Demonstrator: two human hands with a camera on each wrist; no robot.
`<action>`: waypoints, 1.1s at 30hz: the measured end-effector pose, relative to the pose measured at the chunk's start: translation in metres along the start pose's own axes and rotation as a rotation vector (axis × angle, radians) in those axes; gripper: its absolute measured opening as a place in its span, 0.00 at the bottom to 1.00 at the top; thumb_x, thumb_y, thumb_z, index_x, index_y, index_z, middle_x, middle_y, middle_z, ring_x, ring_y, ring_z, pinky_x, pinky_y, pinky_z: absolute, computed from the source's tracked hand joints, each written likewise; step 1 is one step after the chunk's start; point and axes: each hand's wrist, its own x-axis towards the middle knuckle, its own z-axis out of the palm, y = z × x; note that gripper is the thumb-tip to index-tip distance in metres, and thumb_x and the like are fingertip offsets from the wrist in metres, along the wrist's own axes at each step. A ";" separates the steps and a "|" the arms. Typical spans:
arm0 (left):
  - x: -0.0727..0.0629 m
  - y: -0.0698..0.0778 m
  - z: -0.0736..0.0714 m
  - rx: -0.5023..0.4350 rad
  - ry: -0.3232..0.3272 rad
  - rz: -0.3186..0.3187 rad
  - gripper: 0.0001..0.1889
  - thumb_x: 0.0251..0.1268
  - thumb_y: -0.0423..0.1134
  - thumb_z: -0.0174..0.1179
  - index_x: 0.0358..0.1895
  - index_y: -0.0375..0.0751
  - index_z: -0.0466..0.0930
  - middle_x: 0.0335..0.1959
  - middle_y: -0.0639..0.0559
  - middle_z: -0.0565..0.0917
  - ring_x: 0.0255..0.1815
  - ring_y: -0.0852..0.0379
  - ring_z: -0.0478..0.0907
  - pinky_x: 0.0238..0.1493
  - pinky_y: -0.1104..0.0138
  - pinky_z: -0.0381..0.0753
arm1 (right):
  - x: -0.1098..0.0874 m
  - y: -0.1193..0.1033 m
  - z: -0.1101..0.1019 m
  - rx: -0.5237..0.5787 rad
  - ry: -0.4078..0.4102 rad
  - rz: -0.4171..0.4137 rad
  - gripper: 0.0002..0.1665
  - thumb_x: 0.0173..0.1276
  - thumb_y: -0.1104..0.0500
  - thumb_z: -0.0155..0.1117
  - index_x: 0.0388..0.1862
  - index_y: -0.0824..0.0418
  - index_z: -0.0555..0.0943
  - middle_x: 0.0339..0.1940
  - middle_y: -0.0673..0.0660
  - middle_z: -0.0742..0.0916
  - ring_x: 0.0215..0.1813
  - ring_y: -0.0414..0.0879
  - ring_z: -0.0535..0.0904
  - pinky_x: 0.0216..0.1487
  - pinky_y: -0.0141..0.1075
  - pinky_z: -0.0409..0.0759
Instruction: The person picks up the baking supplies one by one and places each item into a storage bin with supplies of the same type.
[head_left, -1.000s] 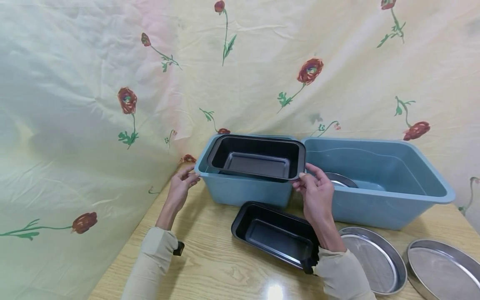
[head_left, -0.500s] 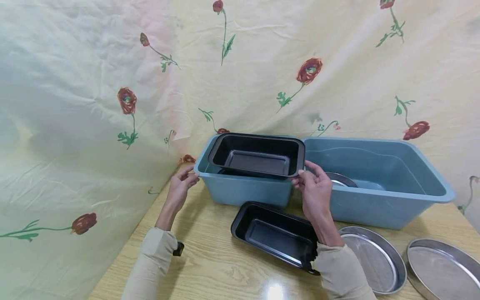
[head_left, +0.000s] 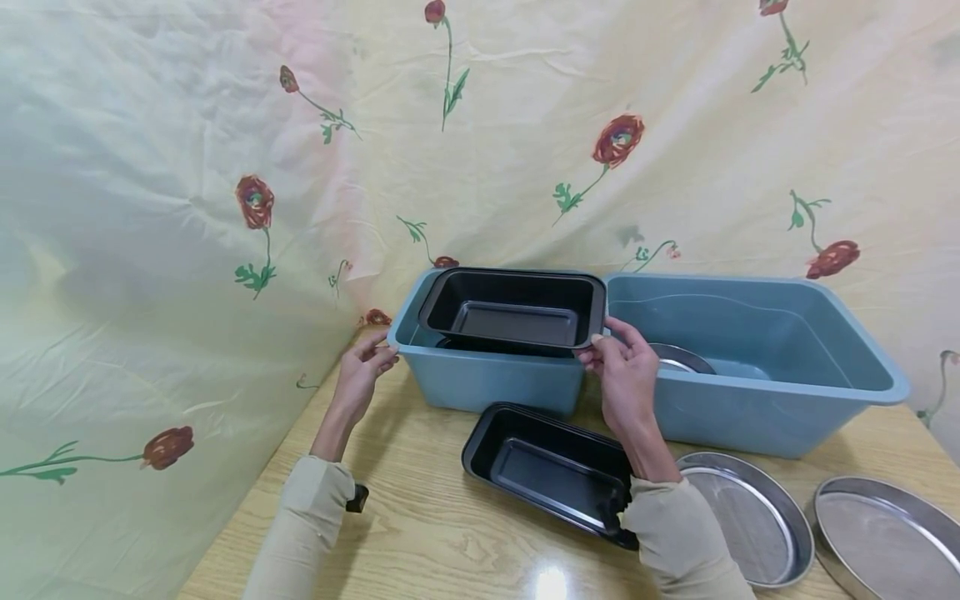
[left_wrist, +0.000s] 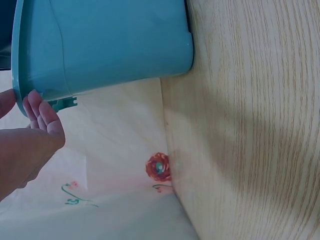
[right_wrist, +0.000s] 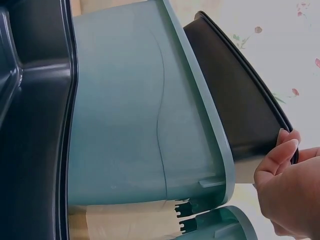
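A black loaf pan (head_left: 517, 321) sits tilted at the mouth of the left blue bin (head_left: 487, 379), its right end raised over the rim. My right hand (head_left: 630, 375) pinches the pan's near right corner between thumb and fingers; the right wrist view shows that grip on the pan's rim (right_wrist: 250, 67). With thumb and fingertips my left hand (head_left: 358, 375) pinches the bin's left front corner, as the left wrist view shows at the bin's lip (left_wrist: 19, 60). Part of another dark thing shows inside the bin under the pan.
Another black loaf pan (head_left: 555, 475) lies on the wooden table (head_left: 420, 533) before the left bin. A larger blue bin (head_left: 757, 417) at right holds a round metal pan (head_left: 678, 358). Two round pans, one (head_left: 750, 517) beside the other (head_left: 892, 542), lie at front right.
My right hand has shifted slightly left and up with the loaf pan, whose right end now stands a little further left over the bin. The left hand has stayed at the bin's corner.
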 end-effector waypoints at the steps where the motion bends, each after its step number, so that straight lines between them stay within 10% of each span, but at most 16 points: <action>1: 0.000 0.000 0.000 0.000 0.000 -0.001 0.24 0.76 0.29 0.58 0.71 0.26 0.70 0.38 0.52 0.81 0.40 0.60 0.79 0.52 0.69 0.79 | 0.001 0.000 0.000 -0.007 -0.002 -0.001 0.22 0.80 0.69 0.51 0.70 0.73 0.70 0.27 0.48 0.88 0.28 0.39 0.81 0.38 0.28 0.82; 33: 0.000 -0.001 0.000 -0.002 0.002 0.001 0.24 0.76 0.29 0.58 0.71 0.26 0.71 0.39 0.52 0.81 0.44 0.55 0.80 0.53 0.69 0.80 | 0.020 0.011 0.009 -0.137 -0.094 0.036 0.24 0.78 0.70 0.54 0.70 0.74 0.70 0.28 0.52 0.89 0.28 0.38 0.84 0.37 0.29 0.83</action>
